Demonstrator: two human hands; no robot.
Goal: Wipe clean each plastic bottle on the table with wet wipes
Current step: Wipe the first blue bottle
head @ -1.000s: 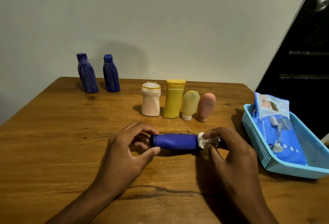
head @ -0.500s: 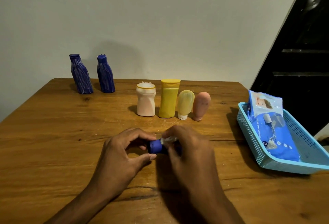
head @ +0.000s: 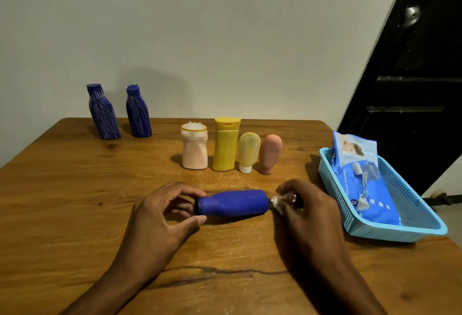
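Observation:
A plain blue plastic bottle lies on its side on the wooden table, neck to the left. My left hand pinches its neck end between thumb and fingers. My right hand sits just off the bottle's base and pinches a crumpled white wet wipe. Behind stand a pale pink bottle, a yellow bottle, a small yellow tube and a peach tube. Two streaked blue bottles stand at the back left.
A light blue plastic basket at the right edge holds a blue pack of baby wet wipes. A grey wall rises behind the table, and a dark door stands at the right.
My right hand slid the wipe from the bottle's neck end back to the right, off its base, uncovering the blue body. My left hand kept its hold on the neck.

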